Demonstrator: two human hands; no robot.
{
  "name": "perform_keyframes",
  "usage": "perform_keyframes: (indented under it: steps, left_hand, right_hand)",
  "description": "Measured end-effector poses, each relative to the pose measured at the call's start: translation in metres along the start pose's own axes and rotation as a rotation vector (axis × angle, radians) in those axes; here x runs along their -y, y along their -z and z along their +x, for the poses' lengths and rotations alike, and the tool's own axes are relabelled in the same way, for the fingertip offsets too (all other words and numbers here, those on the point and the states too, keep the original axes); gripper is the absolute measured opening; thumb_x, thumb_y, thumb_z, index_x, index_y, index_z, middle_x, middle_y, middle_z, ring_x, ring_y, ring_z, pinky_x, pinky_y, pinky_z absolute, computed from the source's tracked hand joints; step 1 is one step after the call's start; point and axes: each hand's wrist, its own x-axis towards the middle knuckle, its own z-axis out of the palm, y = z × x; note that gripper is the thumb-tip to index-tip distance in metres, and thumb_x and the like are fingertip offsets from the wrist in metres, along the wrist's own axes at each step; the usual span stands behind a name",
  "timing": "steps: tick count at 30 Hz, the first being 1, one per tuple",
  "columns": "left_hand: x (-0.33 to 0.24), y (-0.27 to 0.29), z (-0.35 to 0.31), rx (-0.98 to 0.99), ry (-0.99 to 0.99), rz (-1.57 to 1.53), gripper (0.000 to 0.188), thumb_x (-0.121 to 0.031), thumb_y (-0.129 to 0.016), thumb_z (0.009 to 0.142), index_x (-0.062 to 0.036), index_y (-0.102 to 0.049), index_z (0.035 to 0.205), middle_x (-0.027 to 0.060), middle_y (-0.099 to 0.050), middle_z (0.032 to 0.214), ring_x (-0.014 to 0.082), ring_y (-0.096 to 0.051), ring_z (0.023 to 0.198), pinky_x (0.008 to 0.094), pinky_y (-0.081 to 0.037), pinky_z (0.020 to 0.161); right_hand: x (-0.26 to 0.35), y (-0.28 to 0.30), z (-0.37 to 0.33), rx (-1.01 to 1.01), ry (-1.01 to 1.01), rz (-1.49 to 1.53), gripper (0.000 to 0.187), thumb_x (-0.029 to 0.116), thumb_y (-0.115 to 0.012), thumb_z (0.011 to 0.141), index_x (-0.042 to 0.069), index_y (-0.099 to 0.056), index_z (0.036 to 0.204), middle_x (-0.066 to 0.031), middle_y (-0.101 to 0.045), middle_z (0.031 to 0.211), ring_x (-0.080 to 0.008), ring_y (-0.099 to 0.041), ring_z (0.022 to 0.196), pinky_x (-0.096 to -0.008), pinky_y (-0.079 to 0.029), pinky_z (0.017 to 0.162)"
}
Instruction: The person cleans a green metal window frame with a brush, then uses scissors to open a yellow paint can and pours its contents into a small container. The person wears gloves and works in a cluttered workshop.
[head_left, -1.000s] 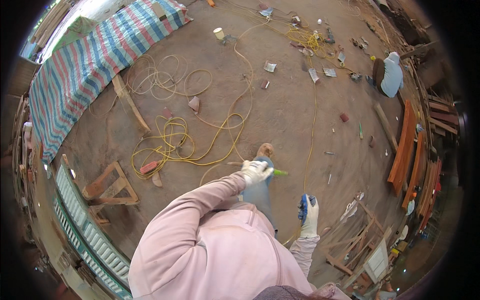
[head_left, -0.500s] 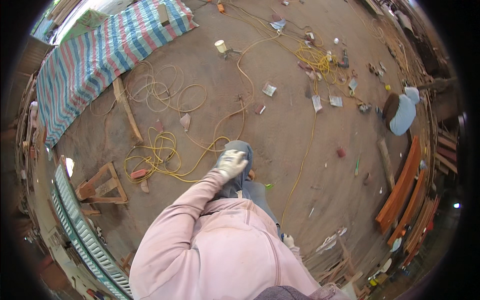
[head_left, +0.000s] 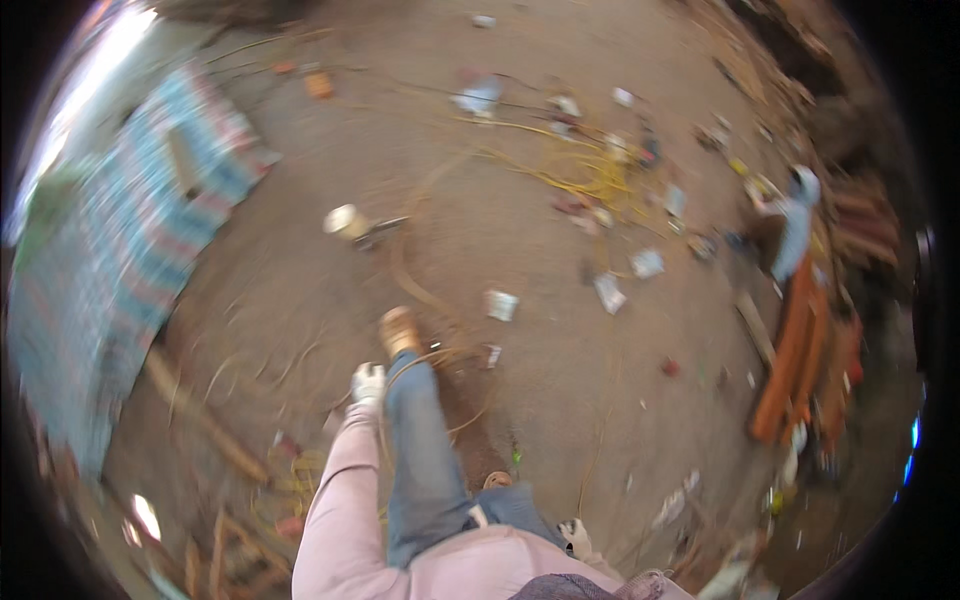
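Note:
My left hand (head_left: 368,383), in a white glove, hangs at the end of a pink sleeve beside my outstretched leg (head_left: 418,440) in blue jeans. Motion blur hides how its fingers lie. A pale air hose (head_left: 465,425) loops over the floor close to this leg. Beyond my brown shoe (head_left: 398,330) stands a spray gun with a cream cup (head_left: 346,222). Low in the picture, my right hand (head_left: 574,536), also gloved, is by my other thigh; its fingers are too small and blurred to read.
A striped tarp (head_left: 130,270) covers a heap at the left. Yellow cord (head_left: 600,180) lies tangled ahead among paper scraps (head_left: 648,263). On the right, a person in light blue (head_left: 793,225) crouches near reddish-brown planks (head_left: 790,350). A wooden beam (head_left: 205,415) rests at left.
My view has moved forward, nearer the spray gun. One leg now reaches ahead, and my left hand has gone from over the knee to beside the leg. The co-worker's posture has shifted.

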Motion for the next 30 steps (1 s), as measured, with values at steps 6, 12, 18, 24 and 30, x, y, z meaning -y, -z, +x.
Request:
perform_keyframes:
  steps: [6, 12, 18, 24, 30]
  left_hand:
    - [-0.079, -0.054, 0.245, 0.137, -0.295, 0.214, 0.032, -0.025, -0.067, 0.087, -0.0051, -0.067, 0.111, 0.0189, -0.07, 0.105, 0.0363, -0.067, 0.098, 0.045, -0.052, 0.088]
    - [-0.101, -0.121, 0.414, 0.02, -0.598, 0.532, 0.065, -0.017, -0.075, 0.079, -0.0082, -0.048, 0.137, 0.0229, -0.06, 0.122, 0.0425, -0.059, 0.112, 0.0502, -0.049, 0.095]
    - [-0.09, -0.17, 0.502, 0.136, -0.379, 0.772, 0.073, -0.014, -0.074, 0.083, -0.0103, -0.04, 0.148, 0.0199, -0.06, 0.122, 0.0378, -0.061, 0.111, 0.0461, -0.049, 0.093]
    - [-0.068, -0.16, 0.493, 0.157, -0.698, 0.89, 0.034, -0.016, -0.073, 0.085, -0.0074, -0.055, 0.112, 0.0208, -0.061, 0.098, 0.0423, -0.061, 0.093, 0.052, -0.047, 0.078]
    - [-0.087, -0.112, 0.374, 0.152, -0.653, 0.912, 0.039, -0.03, -0.07, 0.087, -0.0062, -0.05, 0.111, 0.024, -0.058, 0.099, 0.0459, -0.059, 0.092, 0.0563, -0.046, 0.078]
  right_hand:
    - [0.14, 0.016, -0.043, -0.072, -0.317, -0.072, 0.059, 0.053, -0.058, 0.092, 0.012, -0.053, 0.134, -0.0243, -0.065, 0.123, -0.0419, -0.061, 0.116, -0.0476, -0.048, 0.098]
    - [0.191, -0.005, -0.022, 0.116, -0.645, -0.056, 0.052, 0.05, -0.057, 0.093, 0.013, -0.056, 0.129, -0.0246, -0.066, 0.12, -0.0421, -0.061, 0.116, -0.048, -0.047, 0.099]
    - [0.169, -0.045, 0.055, 0.011, -0.595, 0.114, 0.041, 0.041, -0.058, 0.096, 0.013, -0.058, 0.127, -0.0239, -0.067, 0.115, -0.0422, -0.062, 0.113, -0.0469, -0.049, 0.095]
    - [0.153, -0.069, 0.085, 0.06, -0.567, 0.263, 0.038, 0.035, -0.058, 0.097, 0.015, -0.057, 0.129, -0.0238, -0.067, 0.114, -0.0414, -0.063, 0.112, -0.0462, -0.049, 0.094]
    - [0.164, -0.033, 0.067, -0.041, -0.483, 0.457, 0.042, 0.028, -0.06, 0.097, 0.008, -0.054, 0.133, -0.0222, -0.064, 0.124, -0.0369, -0.062, 0.118, -0.0421, -0.048, 0.098]
